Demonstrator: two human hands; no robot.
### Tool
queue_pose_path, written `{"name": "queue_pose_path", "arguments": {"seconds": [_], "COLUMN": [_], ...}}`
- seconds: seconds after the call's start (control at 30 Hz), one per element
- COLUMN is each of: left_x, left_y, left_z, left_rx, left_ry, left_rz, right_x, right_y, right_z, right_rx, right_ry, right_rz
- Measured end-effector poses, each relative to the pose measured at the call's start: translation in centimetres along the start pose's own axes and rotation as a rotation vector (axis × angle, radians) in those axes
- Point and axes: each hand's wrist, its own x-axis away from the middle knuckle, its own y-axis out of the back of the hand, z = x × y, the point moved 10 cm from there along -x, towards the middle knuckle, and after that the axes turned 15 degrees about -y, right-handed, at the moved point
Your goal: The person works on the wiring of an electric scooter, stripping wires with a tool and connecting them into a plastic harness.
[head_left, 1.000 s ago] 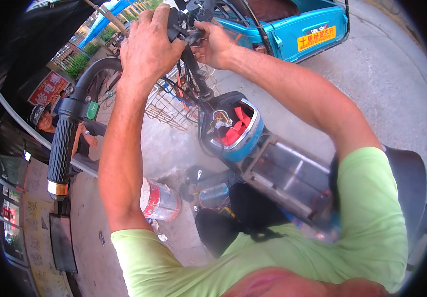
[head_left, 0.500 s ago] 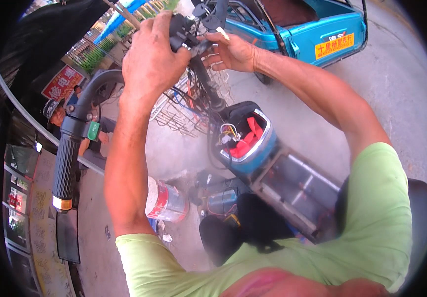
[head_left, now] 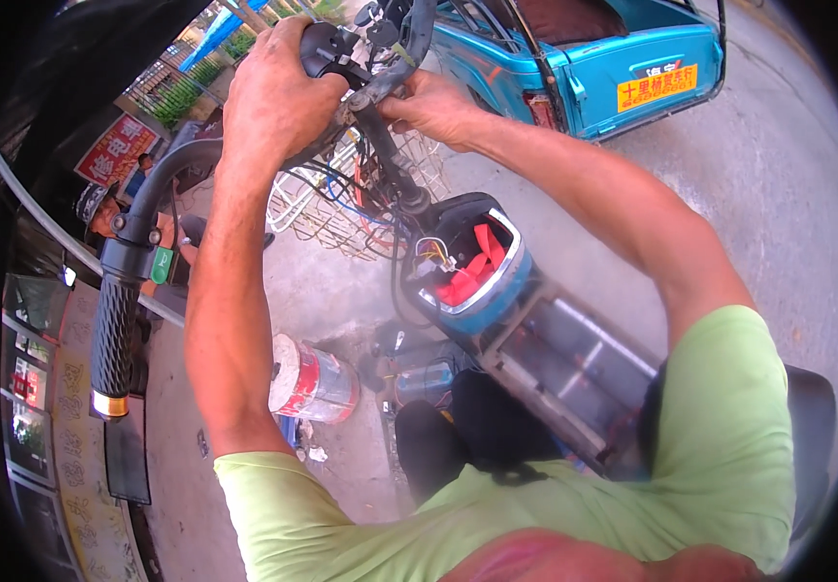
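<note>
My left hand (head_left: 278,102) is wrapped round a black rounded plastic housing (head_left: 326,48) at the top of an electric scooter's steering column (head_left: 392,160). Its thumb presses the near side by the metal clamp. My right hand (head_left: 435,109) reaches to the far right side of that clamp, fingers curled; their tips are partly hidden behind the column, and what they pinch cannot be made out. The black handlebar (head_left: 171,163) bends out left to a textured grip (head_left: 113,335) with a green switch (head_left: 161,265). Loose cables (head_left: 336,179) hang below my left hand.
Below the column, an open blue front compartment (head_left: 496,296) holds a red strap and wires. Behind it lies the uncovered battery bay (head_left: 574,364). A red-and-white bucket (head_left: 320,383) stands on the ground at left. A blue cargo tricycle (head_left: 623,87) is parked ahead right; people sit at far left.
My right hand has moved left and down against the clamp, its fingers now curled and partly hidden. My left hand keeps its hold on the housing. The view has shifted slightly.
</note>
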Motion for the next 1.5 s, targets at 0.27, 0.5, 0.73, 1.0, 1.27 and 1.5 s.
{"name": "queue_pose_path", "arguments": {"seconds": [0.27, 0.5, 0.73, 1.0, 1.27, 1.5], "left_x": [0.0, -0.2, -0.1, -0.1, 0.6, 0.4], "left_y": [-0.3, -0.4, -0.5, -0.1, 0.7, 0.8], "left_z": [1.6, 1.6, 2.4, 2.1, 1.0, 0.3], "left_rx": [-0.022, 0.007, -0.010, 0.014, -0.009, 0.013], "left_ry": [0.101, 0.152, 0.187, 0.139, 0.081, 0.190], "left_rz": [0.070, 0.123, 0.155, 0.083, 0.032, 0.136], "right_x": [-0.3, -0.1, -0.1, -0.4, 1.2, 1.3], "right_y": [-0.4, 0.0, -0.3, -0.5, -0.2, 0.4], "right_z": [0.6, 1.5, 1.5, 0.0, 0.0, 0.5], "right_rx": [-0.097, 0.038, 0.083, -0.137, -0.277, 0.205], "right_ry": [0.037, 0.059, 0.034, -0.060, -0.229, -0.090], "right_rz": [-0.034, -0.035, -0.070, 0.135, 0.459, 0.175]}}
